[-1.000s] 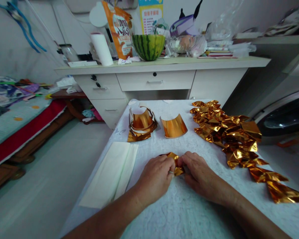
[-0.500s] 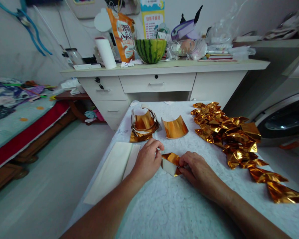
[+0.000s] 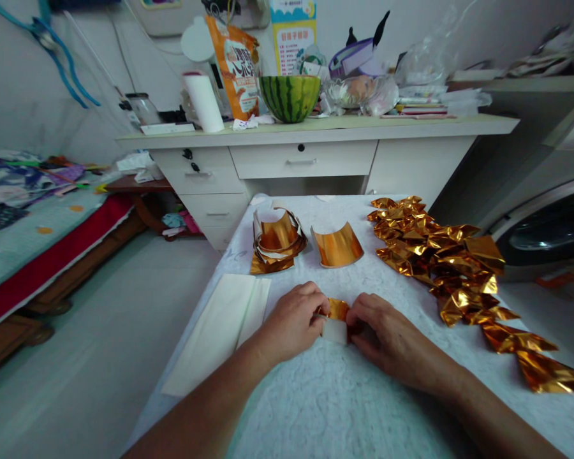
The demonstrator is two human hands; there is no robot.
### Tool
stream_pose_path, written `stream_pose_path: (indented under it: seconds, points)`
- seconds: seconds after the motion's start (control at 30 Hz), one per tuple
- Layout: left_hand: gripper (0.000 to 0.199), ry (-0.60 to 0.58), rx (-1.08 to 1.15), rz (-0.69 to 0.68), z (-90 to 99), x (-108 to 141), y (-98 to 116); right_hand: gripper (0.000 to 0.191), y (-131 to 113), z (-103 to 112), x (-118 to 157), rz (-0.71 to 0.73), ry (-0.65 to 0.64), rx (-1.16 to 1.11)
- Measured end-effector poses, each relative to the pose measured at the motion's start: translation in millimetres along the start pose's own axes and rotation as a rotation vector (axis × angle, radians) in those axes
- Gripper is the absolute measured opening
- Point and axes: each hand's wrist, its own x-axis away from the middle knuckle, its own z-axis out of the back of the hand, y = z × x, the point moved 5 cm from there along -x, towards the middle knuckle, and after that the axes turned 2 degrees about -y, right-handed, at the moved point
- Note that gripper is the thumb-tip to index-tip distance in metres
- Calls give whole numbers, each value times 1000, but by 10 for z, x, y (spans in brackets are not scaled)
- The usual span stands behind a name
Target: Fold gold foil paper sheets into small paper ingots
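Note:
A small folded piece of gold foil paper (image 3: 335, 330), white on its near face, lies between my hands on the pale cloth-covered table. My left hand (image 3: 296, 319) pinches its left end, and my right hand (image 3: 380, 328) grips the right end. Just beyond stands a curved gold sheet (image 3: 338, 247). Left of that sheet is a loose stack of curled gold sheets (image 3: 276, 239). Long white paper strips (image 3: 215, 331) lie left of my left hand. The fingertips of both hands are partly hidden.
Many twisted gold foil pieces (image 3: 435, 255) are heaped along the table's right side. Behind the table (image 3: 306, 414) stands a white desk (image 3: 335, 153) bearing a watermelon half (image 3: 290, 97), a paper roll (image 3: 203, 102) and an orange pouch (image 3: 236, 70). A bed (image 3: 43, 236) is at left.
My left hand has moved right and slightly nearer, and has taken hold of the foil paper's left end. The piece now lies straighter between both hands.

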Motion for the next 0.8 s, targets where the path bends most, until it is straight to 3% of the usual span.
stream_pose_path:
  seconds: [0.23,0.8]
  points:
    - [13,-81,35,22,-28,12,-18,15,-32,17,16,39,-51,38]
    - [14,-79,23,23,-50,17,-28,14,-101,-86,9,195,-29,339]
